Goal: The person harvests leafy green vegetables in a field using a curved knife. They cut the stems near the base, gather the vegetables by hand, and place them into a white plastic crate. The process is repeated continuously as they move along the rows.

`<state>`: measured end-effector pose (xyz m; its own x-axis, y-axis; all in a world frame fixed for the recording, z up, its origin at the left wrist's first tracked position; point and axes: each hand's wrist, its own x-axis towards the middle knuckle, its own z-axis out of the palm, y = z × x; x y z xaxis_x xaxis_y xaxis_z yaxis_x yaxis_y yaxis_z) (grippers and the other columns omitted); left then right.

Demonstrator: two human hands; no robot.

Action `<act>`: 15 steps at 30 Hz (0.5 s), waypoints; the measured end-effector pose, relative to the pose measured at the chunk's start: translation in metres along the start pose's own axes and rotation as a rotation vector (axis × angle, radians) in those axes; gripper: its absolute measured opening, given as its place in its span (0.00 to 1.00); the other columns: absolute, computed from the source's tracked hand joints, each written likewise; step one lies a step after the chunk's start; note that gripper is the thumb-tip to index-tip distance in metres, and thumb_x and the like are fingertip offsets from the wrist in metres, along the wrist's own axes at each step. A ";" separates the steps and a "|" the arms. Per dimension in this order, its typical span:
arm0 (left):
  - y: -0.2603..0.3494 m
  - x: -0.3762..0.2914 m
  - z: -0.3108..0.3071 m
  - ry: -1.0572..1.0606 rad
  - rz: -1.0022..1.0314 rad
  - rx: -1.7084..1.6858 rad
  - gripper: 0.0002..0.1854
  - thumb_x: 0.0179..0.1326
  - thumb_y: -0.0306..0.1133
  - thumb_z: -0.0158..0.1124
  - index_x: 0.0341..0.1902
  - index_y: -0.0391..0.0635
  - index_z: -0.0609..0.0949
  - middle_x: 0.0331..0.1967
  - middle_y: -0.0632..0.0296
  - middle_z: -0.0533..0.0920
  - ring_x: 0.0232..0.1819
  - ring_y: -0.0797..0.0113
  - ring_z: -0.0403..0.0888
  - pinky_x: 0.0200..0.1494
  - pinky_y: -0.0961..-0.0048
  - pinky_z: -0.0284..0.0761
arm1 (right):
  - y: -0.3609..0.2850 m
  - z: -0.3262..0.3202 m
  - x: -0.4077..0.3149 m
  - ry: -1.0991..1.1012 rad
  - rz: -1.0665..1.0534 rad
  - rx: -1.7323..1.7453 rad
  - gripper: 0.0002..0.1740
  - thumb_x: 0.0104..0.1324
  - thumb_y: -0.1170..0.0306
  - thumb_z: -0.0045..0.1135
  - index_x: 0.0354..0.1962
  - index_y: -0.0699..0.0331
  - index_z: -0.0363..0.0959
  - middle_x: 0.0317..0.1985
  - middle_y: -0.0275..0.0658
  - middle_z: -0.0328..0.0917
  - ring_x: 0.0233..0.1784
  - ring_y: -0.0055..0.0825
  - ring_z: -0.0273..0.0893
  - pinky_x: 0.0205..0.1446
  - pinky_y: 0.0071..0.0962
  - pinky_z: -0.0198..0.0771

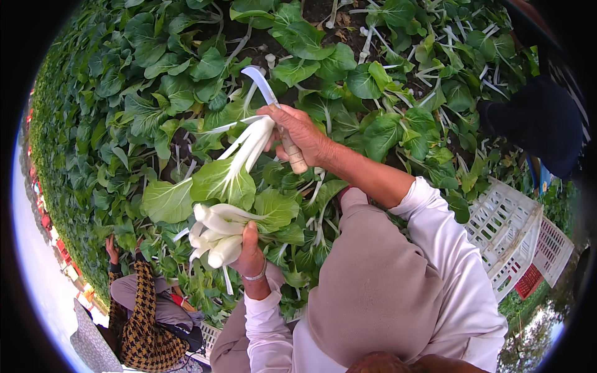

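Observation:
In my right hand (305, 133) is a harvesting knife (295, 154) with a curved metal blade and a pale wooden handle. The blade points up and to the left, away from me. The same hand also has hold of a pak choi head (247, 144) by its white base, its green leaves hanging down towards my other hand. My left hand (250, 254) grips a bunch of pak choi heads (219, 233), their cut white bases facing left. Some fingers of this hand are hidden behind the stalks. Leafy pak choi plants (303, 70) surround both hands.
White plastic crates (499, 228) and a red crate (529, 282) stand at the right. Another person in a houndstooth top (149, 321) crouches at lower left, near a white crate (210, 335). Dark clothing (536, 123) shows at far right. Dense plants (107, 116) spread leftwards.

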<state>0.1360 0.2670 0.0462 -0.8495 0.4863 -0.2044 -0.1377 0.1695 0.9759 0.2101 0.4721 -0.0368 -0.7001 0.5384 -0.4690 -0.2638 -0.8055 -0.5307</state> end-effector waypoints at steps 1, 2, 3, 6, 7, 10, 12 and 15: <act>-0.003 -0.001 -0.002 -0.009 0.045 0.026 0.42 0.44 0.11 0.61 0.65 0.41 0.59 0.57 0.54 0.68 0.55 0.61 0.70 0.60 0.63 0.67 | -0.002 0.003 -0.001 -0.049 -0.077 0.055 0.25 0.62 0.51 0.56 0.45 0.63 0.64 0.28 0.37 0.72 0.23 0.18 0.72 0.13 0.17 0.64; -0.006 -0.001 -0.004 0.007 0.028 -0.033 0.41 0.43 0.11 0.62 0.65 0.41 0.60 0.57 0.54 0.68 0.56 0.61 0.70 0.61 0.64 0.66 | -0.006 0.006 -0.001 -0.032 -0.138 0.020 0.24 0.60 0.57 0.60 0.46 0.64 0.65 0.28 0.37 0.73 0.22 0.18 0.72 0.13 0.17 0.64; -0.011 0.001 -0.004 0.065 -0.006 -0.022 0.41 0.43 0.11 0.62 0.64 0.41 0.61 0.57 0.54 0.69 0.55 0.59 0.71 0.59 0.63 0.68 | -0.011 0.009 0.000 0.001 -0.115 -0.016 0.24 0.57 0.64 0.63 0.47 0.65 0.66 0.27 0.36 0.73 0.21 0.17 0.71 0.14 0.16 0.64; -0.011 0.007 -0.009 -0.053 -0.105 -0.046 0.34 0.44 0.12 0.63 0.58 0.34 0.65 0.51 0.50 0.73 0.45 0.54 0.79 0.47 0.63 0.77 | -0.024 0.011 -0.003 0.016 -0.189 -0.213 0.25 0.57 0.69 0.61 0.51 0.65 0.65 0.26 0.34 0.72 0.19 0.15 0.67 0.17 0.14 0.63; -0.006 0.007 -0.010 0.013 -0.087 0.017 0.32 0.44 0.12 0.62 0.57 0.32 0.66 0.50 0.49 0.74 0.44 0.54 0.79 0.46 0.64 0.78 | -0.027 0.011 -0.004 0.037 -0.226 -0.305 0.25 0.57 0.70 0.62 0.52 0.65 0.66 0.25 0.34 0.72 0.19 0.14 0.67 0.17 0.14 0.62; 0.015 0.010 -0.008 0.155 0.035 0.058 0.28 0.45 0.13 0.61 0.54 0.27 0.68 0.50 0.45 0.74 0.43 0.55 0.80 0.45 0.65 0.79 | -0.033 0.017 -0.004 0.008 -0.295 -0.448 0.27 0.52 0.72 0.66 0.51 0.65 0.67 0.28 0.32 0.73 0.19 0.12 0.66 0.19 0.14 0.62; 0.036 0.014 -0.008 0.007 0.155 0.175 0.31 0.42 0.14 0.62 0.56 0.27 0.68 0.54 0.46 0.72 0.50 0.58 0.77 0.50 0.66 0.76 | -0.035 0.025 -0.009 -0.065 -0.242 -0.519 0.29 0.50 0.73 0.68 0.51 0.66 0.68 0.32 0.32 0.75 0.22 0.12 0.67 0.23 0.13 0.63; 0.050 0.037 -0.005 -0.309 0.213 0.326 0.34 0.37 0.18 0.64 0.55 0.31 0.70 0.60 0.46 0.68 0.62 0.56 0.67 0.59 0.63 0.67 | -0.035 0.046 -0.018 -0.215 -0.107 -0.632 0.26 0.47 0.72 0.68 0.46 0.66 0.72 0.34 0.31 0.76 0.35 0.14 0.72 0.40 0.18 0.69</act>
<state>0.0950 0.2890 0.0880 -0.6440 0.7623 -0.0641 0.2311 0.2737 0.9336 0.2021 0.4795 0.0228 -0.8253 0.4934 -0.2746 0.0539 -0.4152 -0.9081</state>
